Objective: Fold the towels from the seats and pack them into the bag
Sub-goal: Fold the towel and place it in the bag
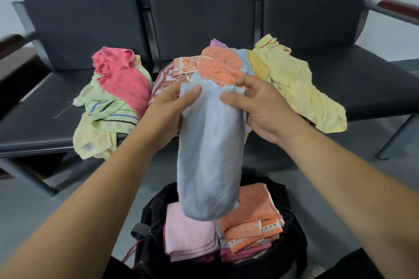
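I'd judge the job roughly half done. Well to the left of the grip, a crumpled pink towel lies over a green striped towel in a loose heap on the black padded seats, none of it folded. The left hand and right hand each pinch the top edge of a pale blue towel, which hangs doubled into a long, soft, slightly fuzzy tube. Straight below the grip the black bag gapes, holding flat squares: a folded pink towel beside a folded orange stack. Just behind the grip sits an orange patterned towel, and to the right a limp yellow towel drapes over the seat edge.
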`<state>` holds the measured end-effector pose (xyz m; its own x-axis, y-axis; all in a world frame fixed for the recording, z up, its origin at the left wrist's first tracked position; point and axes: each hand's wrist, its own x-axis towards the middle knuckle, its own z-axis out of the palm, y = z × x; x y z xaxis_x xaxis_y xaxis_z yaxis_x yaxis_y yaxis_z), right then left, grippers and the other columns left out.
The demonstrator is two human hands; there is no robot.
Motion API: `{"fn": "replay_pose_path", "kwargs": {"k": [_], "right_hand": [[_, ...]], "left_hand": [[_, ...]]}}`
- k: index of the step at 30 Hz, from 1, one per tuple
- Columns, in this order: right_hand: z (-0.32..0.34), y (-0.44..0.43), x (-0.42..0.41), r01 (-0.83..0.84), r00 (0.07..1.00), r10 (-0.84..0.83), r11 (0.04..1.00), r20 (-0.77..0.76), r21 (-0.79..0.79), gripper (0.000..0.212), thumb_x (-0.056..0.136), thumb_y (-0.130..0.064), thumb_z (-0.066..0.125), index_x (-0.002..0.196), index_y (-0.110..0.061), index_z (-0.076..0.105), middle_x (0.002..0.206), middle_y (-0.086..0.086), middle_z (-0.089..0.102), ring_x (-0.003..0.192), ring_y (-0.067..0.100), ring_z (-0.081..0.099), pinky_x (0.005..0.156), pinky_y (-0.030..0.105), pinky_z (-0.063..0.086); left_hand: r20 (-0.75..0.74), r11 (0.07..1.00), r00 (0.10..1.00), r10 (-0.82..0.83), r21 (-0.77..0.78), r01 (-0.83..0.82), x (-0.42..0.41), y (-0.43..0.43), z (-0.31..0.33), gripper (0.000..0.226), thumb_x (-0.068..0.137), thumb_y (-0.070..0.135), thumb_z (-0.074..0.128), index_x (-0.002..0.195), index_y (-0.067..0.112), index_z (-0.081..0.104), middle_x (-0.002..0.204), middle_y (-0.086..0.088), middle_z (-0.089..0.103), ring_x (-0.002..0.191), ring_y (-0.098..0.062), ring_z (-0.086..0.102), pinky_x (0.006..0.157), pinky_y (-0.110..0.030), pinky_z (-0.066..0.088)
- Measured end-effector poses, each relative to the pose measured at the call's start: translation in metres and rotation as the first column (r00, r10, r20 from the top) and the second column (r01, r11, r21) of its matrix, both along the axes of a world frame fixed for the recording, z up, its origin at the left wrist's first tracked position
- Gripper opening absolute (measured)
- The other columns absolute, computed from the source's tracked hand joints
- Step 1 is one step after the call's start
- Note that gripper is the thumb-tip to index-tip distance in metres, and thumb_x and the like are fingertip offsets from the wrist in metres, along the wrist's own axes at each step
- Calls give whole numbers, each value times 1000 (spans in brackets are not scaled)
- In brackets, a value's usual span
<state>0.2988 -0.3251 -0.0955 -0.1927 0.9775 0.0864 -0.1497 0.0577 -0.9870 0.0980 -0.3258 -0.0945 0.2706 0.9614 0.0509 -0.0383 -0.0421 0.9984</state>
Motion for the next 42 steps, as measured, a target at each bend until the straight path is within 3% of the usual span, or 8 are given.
{"fn": "replay_pose_path", "kwargs": {"k": [5, 11, 14, 18, 27, 31, 37, 42], "right_hand": [[11, 12, 12, 33, 922, -93, 986, -375, -162, 7, 92, -1, 68, 98, -5, 67, 110, 15, 73, 109, 27, 70, 101, 43, 55], [3, 17, 35, -163, 884, 11, 944, -467, -287, 48, 101, -34, 60, 142, -8, 56, 138, 12, 64, 127, 29, 62, 111, 46, 46], [-9, 5, 37, -414, 859, 273, 868, -432, -274, 65, 91, -54, 52, 142, -14, 55, 143, 11, 59, 133, 30, 56, 114, 48, 42], [-16, 3, 32, -369, 927, 312, 859, -208, -356, 48, 87, -14, 63, 134, -5, 60, 133, 14, 67, 124, 28, 64, 101, 40, 54], [-6, 8, 39, -122, 991, 95, 928, -93, -353, 32, 97, -13, 64, 128, -5, 64, 121, 14, 73, 112, 28, 71, 98, 40, 56], [-4, 8, 39, -79, 996, 56, 908, -69, -410, 38, 93, -10, 67, 130, 1, 63, 119, 18, 72, 110, 31, 71, 91, 41, 59], [-2, 16, 47, -181, 911, 0, 897, -412, -402, 45, 95, -10, 62, 140, -8, 59, 135, 13, 66, 124, 27, 64, 103, 41, 53], [-9, 18, 50, -101, 972, -3, 896, -234, -432, 35, 97, -5, 60, 132, -4, 62, 127, 13, 70, 117, 27, 68, 97, 41, 57]], "left_hand": [[-312, 926, 883, -351, -259, 276, -8, -4, -16, 42, 77, 14, 81, 117, 11, 69, 121, -4, 72, 110, -16, 70, 95, -32, 55], [262, 929, 949, -175, -276, 248, 12, -7, -19, 57, 82, 15, 71, 135, 5, 56, 129, -13, 67, 119, -29, 65, 90, -38, 57], [385, 948, 920, -74, -261, 185, 17, -5, -17, 57, 85, 25, 73, 136, 5, 56, 135, -14, 64, 125, -30, 61, 98, -44, 53], [384, 942, 922, 52, -326, 82, 11, 3, -15, 54, 89, 20, 68, 138, 3, 54, 131, -16, 66, 120, -31, 64, 94, -44, 56], [-184, 985, 979, -86, -160, 57, -17, 13, -19, 25, 88, 19, 65, 111, 11, 71, 110, -4, 76, 104, -21, 72, 87, -31, 58], [-65, 975, 998, 8, -222, -22, -10, 13, -23, 32, 91, 30, 63, 114, 8, 70, 110, -8, 75, 100, -23, 72, 86, -36, 58], [263, 932, 964, 31, -355, 67, -6, 12, -15, 37, 90, 37, 61, 116, 12, 69, 108, -5, 75, 97, -20, 72, 77, -34, 60], [167, 965, 986, -23, -253, 66, -11, 16, -20, 28, 87, 10, 61, 113, 4, 67, 108, -10, 75, 100, -23, 72, 76, -30, 59]]}}
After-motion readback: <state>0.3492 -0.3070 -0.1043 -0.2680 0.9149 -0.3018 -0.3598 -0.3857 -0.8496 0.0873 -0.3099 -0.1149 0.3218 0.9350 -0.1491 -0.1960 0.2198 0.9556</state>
